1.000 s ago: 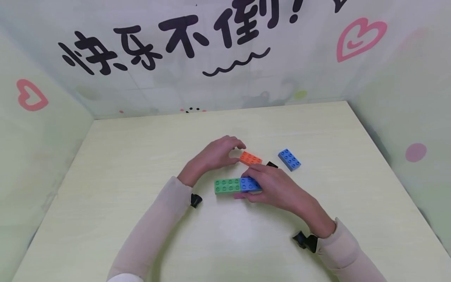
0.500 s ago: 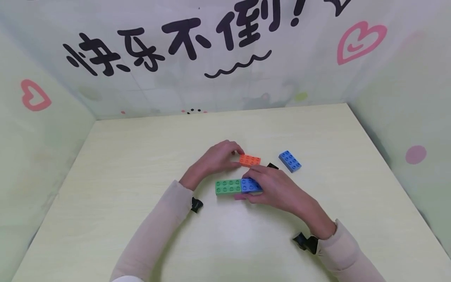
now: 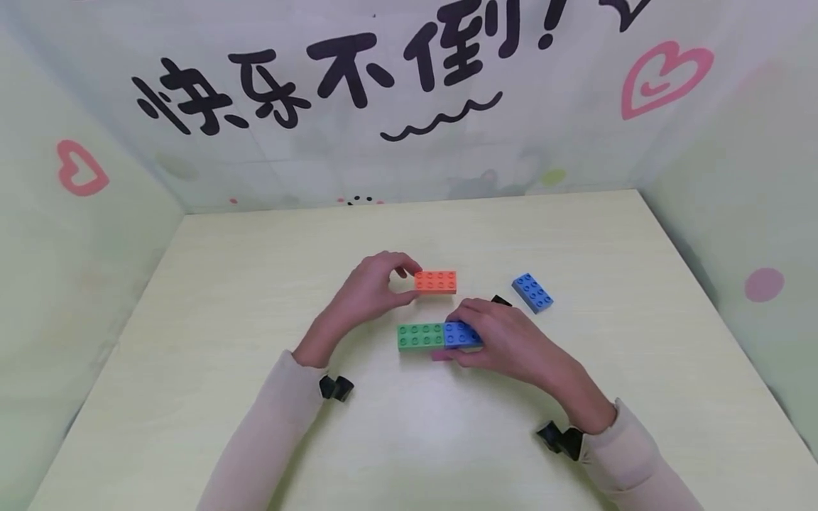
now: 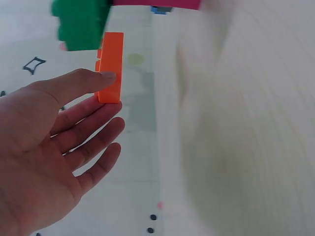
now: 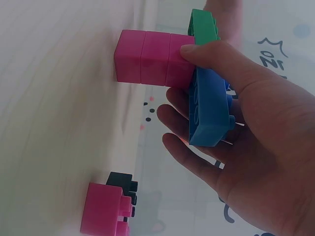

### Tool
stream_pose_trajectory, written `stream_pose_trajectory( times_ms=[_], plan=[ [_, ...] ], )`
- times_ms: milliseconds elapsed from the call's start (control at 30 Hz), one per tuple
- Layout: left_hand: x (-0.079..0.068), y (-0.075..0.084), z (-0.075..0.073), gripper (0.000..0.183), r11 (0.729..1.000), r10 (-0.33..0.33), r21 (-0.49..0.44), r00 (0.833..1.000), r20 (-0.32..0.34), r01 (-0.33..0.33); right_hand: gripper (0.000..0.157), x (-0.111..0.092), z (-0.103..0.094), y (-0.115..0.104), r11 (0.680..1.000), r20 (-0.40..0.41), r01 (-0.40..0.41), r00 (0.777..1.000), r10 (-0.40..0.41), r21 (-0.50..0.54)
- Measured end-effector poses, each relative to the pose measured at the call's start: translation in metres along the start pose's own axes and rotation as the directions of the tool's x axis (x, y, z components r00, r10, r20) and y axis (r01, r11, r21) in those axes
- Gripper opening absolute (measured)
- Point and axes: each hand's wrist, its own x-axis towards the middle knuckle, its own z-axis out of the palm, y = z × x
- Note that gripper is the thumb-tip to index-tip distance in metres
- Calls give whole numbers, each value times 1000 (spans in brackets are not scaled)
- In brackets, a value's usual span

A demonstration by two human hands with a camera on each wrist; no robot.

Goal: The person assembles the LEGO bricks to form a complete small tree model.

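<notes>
My left hand (image 3: 369,287) pinches the left end of an orange toy brick (image 3: 436,282) between thumb and fingers, just beyond the green brick (image 3: 420,338). The left wrist view shows the thumb pressed on this orange brick's (image 4: 114,56) side, the other fingers spread below. My right hand (image 3: 514,344) holds a built piece: a stack of three pink bricks (image 5: 153,58) topped by the green brick and a blue brick (image 3: 460,334), set end to end. In the right wrist view its thumb lies on the uppermost pink brick; the fingertips pass behind.
A loose blue brick (image 3: 532,292) lies on the pale table (image 3: 287,255) at the right. Close to the right hand are a black brick (image 5: 119,180) and a loose pink brick (image 5: 102,209). Printed walls (image 3: 255,170) enclose the table's back and sides.
The left hand has closed on the orange brick, straightened it and carried it left, away from the right hand. The right hand and the built piece have stayed put.
</notes>
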Motion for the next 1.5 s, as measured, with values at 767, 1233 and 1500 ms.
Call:
stream_pose_trajectory(
  times_ms=[767,1233,1500],
  plan=[
    [-70,35,-14,34,993,105,-48,994,8,-104,41,-1,-1,3,1000,-27,20,999,-20,-9],
    [-73,43,-10,55,993,112,-48,994,16,-111,43,-1,0,4,1000,-27,24,999,-24,1],
    [-65,53,5,43,975,222,2,974,-41,-222,40,-1,0,3,999,-46,34,998,-32,38]
  ],
)
